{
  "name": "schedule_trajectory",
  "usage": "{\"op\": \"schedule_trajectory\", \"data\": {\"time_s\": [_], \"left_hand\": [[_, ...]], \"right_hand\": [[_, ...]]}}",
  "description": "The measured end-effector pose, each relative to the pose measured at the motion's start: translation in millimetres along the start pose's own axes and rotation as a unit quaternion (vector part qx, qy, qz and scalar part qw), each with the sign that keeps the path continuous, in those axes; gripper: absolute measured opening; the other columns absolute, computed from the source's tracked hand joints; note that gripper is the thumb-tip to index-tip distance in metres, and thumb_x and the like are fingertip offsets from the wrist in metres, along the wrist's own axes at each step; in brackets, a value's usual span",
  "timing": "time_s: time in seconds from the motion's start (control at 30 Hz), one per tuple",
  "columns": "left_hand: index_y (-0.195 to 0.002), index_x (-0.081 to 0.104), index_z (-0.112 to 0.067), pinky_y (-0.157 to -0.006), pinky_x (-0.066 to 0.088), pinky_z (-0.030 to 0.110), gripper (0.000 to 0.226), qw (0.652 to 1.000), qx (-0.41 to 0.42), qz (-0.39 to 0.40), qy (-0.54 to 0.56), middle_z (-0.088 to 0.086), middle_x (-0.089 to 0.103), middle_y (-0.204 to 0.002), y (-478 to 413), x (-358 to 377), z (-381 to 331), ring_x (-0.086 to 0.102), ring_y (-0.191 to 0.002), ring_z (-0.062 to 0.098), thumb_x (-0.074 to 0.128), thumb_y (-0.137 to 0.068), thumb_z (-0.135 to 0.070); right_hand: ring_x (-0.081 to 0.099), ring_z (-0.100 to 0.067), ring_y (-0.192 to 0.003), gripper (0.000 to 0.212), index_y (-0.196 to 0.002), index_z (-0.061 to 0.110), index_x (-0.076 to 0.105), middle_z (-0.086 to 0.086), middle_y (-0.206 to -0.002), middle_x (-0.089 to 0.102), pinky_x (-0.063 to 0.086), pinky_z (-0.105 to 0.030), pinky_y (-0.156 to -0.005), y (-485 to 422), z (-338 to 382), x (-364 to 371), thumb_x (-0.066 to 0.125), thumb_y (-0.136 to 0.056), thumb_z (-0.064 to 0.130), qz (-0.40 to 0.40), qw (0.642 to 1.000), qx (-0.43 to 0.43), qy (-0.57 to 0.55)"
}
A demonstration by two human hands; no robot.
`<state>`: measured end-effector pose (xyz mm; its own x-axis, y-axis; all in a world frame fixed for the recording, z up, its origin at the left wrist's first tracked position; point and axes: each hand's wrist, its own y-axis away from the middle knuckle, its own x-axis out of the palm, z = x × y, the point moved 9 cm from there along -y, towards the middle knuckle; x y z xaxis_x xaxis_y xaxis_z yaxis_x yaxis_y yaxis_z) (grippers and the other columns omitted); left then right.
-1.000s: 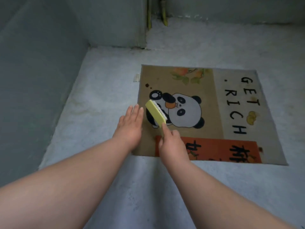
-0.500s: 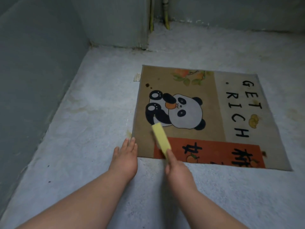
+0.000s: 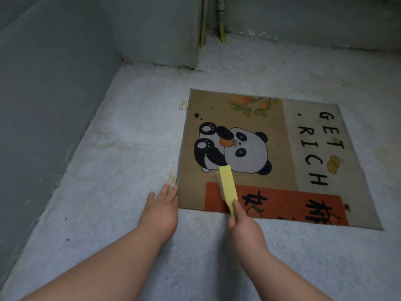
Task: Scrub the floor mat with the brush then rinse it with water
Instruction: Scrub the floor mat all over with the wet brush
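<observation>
floor mat [image 3: 249,118] flat on the grey floor [image 3: 134,148], near the wall corner. right hand [image 3: 246,228] clenched around the yellow brush [image 3: 227,183], bristles down on the mat's near edge below the panda. left hand [image 3: 161,210] flat, fingers spread, touching the mat's near left corner.

We cannot see the handle of the yellow plastic scrubbing brush [image 3: 227,185] inside our right hand [image 3: 245,230]; its bristles face mostly away.
</observation>
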<state>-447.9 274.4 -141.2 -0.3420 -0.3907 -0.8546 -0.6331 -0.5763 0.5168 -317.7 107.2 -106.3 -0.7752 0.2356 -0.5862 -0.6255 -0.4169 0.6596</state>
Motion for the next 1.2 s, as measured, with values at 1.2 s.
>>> {"op": "schedule_trajectory", "data": {"time_s": [1.2], "left_hand": [[-0.148,0.030,-0.009,-0.113,0.027,0.033,0.047,0.975,-0.080,-0.031,0.206,0.009,0.028,-0.153,-7.4,-17.8,-23.9,0.030,-0.139,0.023,0.028,-0.101,-0.012]], "right_hand": [[0.057,-0.017,-0.067,0.049,-0.148,0.042,0.026,-0.004,-0.086,0.061,0.044,-0.027,-0.058,0.4,-18.0,2.3,0.034,-0.101,0.031,0.036,0.999,-0.009,0.004]]}}
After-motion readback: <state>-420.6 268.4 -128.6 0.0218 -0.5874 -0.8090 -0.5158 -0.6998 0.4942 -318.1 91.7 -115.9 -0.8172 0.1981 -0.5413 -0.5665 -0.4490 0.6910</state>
